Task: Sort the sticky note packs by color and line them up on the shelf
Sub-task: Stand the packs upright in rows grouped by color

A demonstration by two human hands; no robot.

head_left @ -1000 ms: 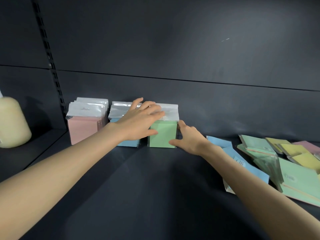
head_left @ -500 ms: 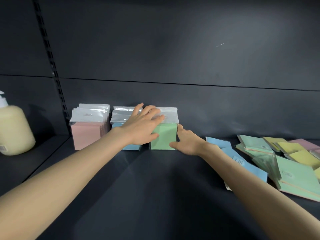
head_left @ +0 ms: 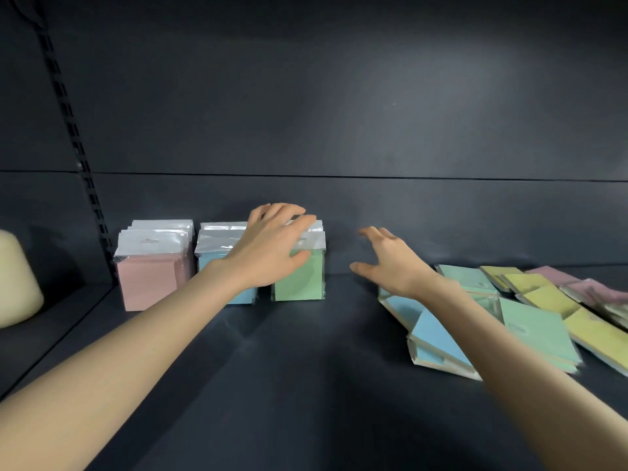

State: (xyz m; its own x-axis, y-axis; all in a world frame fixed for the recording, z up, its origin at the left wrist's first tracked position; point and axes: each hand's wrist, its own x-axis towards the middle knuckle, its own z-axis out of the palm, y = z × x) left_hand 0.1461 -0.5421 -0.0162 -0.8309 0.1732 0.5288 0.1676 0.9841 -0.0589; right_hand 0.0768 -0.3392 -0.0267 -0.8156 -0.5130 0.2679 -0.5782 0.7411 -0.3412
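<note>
Left hand (head_left: 272, 248) flat, fingers spread, on green packs (head_left: 300, 280) | right hand (head_left: 390, 263) spread, empty (loose pile (head_left: 533, 321) to its right).

A shop display is suggested. A dark metal shelf (head_left: 272, 375) is backed by flat panels (head_left: 339, 113) and flanked by a slotted upright (head_left: 85, 183) of the kind fitted to retail shelving. Sticky note packs (head_left: 149, 280) are sealed in clear wrappers with hang-hole headers and stood in colour rows. A cream container (head_left: 15, 283) is seen in the neighbouring bay.
</note>
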